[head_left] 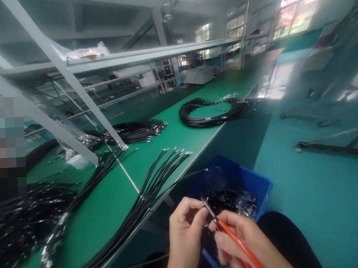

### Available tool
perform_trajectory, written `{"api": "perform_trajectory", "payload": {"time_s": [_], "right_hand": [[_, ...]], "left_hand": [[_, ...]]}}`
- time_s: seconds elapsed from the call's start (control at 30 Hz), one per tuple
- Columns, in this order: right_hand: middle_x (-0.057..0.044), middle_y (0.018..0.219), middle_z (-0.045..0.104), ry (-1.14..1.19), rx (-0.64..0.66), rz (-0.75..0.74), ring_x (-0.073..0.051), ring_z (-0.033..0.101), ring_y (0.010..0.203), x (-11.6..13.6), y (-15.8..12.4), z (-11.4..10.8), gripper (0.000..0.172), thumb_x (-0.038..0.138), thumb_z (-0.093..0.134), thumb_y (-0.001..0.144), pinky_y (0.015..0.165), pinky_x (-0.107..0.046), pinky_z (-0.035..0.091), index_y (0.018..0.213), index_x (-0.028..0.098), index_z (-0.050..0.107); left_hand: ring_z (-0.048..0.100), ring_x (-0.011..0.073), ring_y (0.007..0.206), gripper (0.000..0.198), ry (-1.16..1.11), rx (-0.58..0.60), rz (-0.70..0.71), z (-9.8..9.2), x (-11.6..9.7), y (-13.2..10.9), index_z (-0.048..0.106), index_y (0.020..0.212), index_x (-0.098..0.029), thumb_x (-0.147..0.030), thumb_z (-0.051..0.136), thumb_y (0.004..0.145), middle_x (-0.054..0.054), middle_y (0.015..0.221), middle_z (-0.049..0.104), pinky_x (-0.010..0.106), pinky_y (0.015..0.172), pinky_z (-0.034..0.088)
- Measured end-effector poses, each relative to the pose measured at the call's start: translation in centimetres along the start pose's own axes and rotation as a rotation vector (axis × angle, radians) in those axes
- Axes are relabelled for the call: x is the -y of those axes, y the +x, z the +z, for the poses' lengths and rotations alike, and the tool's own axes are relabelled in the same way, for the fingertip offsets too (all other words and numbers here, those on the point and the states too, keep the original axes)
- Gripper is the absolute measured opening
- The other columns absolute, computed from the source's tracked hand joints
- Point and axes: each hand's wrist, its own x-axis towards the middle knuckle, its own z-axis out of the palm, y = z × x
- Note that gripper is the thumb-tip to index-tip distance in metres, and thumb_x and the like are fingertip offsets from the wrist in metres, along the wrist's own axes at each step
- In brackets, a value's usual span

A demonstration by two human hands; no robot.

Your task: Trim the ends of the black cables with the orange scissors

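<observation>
My left hand (184,233) is closed in a pinch at the tip of a thin metal-nosed tool; what its fingers hold is too small to make out. An orange-handled pair of pliers (232,237) is gripped in my right hand (247,242), its jaws pointing up toward my left fingertips. Both hands hover over a blue plastic bin (259,183) holding small dark and shiny parts. A bundle of black cables (146,191) with metal tips lies on the green bench (179,138) just left of my hands, one thin strand reaching toward the bin.
A coiled ring of black cable (213,110) lies farther along the bench, another bundle (137,130) behind a slanted metal frame leg (74,83). More cable heaps (18,222) at left. Teal floor (320,190) at right. A blurred person sits at far left.
</observation>
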Motion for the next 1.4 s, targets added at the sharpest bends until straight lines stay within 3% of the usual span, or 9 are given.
{"api": "perform_trajectory", "payload": {"time_s": [0.13,0.23,0.33,0.47,0.57,0.77,0.87,1.07,1.4], "right_hand": [[0.001,0.050,0.060,-0.040,0.008,0.013,-0.001,0.033,0.026,0.0,0.0,-0.1,0.035,0.046,0.064,0.074,0.031,-0.015,0.025,0.083,0.017,0.047],[0.006,0.048,0.053,-0.142,-0.068,0.033,-0.003,0.037,0.034,-0.4,-0.4,-0.1,0.022,0.030,0.067,0.071,0.038,-0.016,0.029,0.077,0.017,0.050],[0.007,0.054,0.050,-0.155,-0.215,-0.073,-0.007,0.043,0.048,-0.9,-0.7,-0.2,0.019,0.014,0.069,0.063,0.047,-0.018,0.034,0.074,0.017,0.054],[0.004,0.066,0.059,-0.024,-0.485,-0.309,-0.012,0.053,0.061,-0.5,-0.7,-0.2,0.031,0.022,0.072,0.063,0.058,-0.023,0.042,0.088,0.020,0.055],[0.001,0.074,0.063,0.065,-0.559,-0.368,-0.014,0.057,0.065,0.5,-0.3,0.3,0.037,0.031,0.074,0.065,0.062,-0.025,0.045,0.093,0.022,0.053],[0.003,0.070,0.061,0.164,-0.525,-0.339,-0.012,0.054,0.058,0.8,0.3,0.5,0.038,0.034,0.075,0.067,0.053,-0.023,0.041,0.094,0.021,0.051],[0.003,0.071,0.061,0.182,-0.523,-0.366,-0.011,0.052,0.058,0.0,0.3,0.0,0.037,0.032,0.074,0.069,0.053,-0.023,0.040,0.096,0.021,0.051],[0.001,0.075,0.064,0.138,-0.538,-0.371,-0.011,0.053,0.058,-0.1,-0.3,-0.3,0.037,0.031,0.073,0.070,0.056,-0.023,0.042,0.099,0.022,0.052],[0.003,0.065,0.060,0.162,-0.514,-0.382,-0.011,0.052,0.055,0.1,0.1,0.3,0.030,0.033,0.069,0.074,0.051,-0.022,0.040,0.095,0.021,0.053]], "left_hand": [[0.053,0.0125,0.060,0.008,0.066,0.002,0.032,0.1,0.4,0.2,0.062,0.071,-0.016,-0.022,0.063,0.076,-0.001,0.065,0.058,0.022,0.057,0.043],[0.053,0.0128,0.059,0.007,0.122,-0.012,0.048,0.0,0.5,0.3,0.063,0.073,-0.017,-0.023,0.062,0.077,-0.001,0.065,0.057,0.022,0.055,0.043],[0.054,0.0138,0.061,0.007,0.221,-0.032,0.103,-0.1,0.3,0.2,0.063,0.074,-0.017,-0.023,0.061,0.078,-0.001,0.066,0.057,0.023,0.056,0.043],[0.055,0.0139,0.061,0.008,0.374,-0.023,0.195,0.3,0.0,-0.1,0.060,0.069,-0.018,-0.019,0.060,0.077,-0.001,0.066,0.057,0.023,0.057,0.043],[0.055,0.0130,0.059,0.011,0.448,-0.002,0.259,1.0,-0.2,-0.6,0.059,0.066,-0.018,-0.015,0.058,0.077,-0.001,0.064,0.058,0.022,0.055,0.042],[0.059,0.0142,0.066,0.014,0.537,0.085,0.252,1.0,-0.3,-0.8,0.066,0.086,-0.020,-0.016,0.055,0.081,0.001,0.076,0.064,0.022,0.061,0.043],[0.058,0.0136,0.066,0.012,0.512,0.161,0.153,0.4,-0.4,-0.3,0.066,0.078,-0.021,-0.017,0.055,0.082,0.000,0.076,0.063,0.022,0.061,0.042],[0.056,0.0134,0.064,0.010,0.378,0.187,0.034,0.0,-0.9,0.0,0.064,0.070,-0.020,-0.018,0.059,0.079,-0.001,0.069,0.061,0.021,0.060,0.040],[0.055,0.0132,0.061,0.014,0.678,0.129,0.286,0.7,-0.7,-1.2,0.061,0.070,-0.020,-0.015,0.054,0.081,0.000,0.067,0.056,0.021,0.054,0.037]]}}
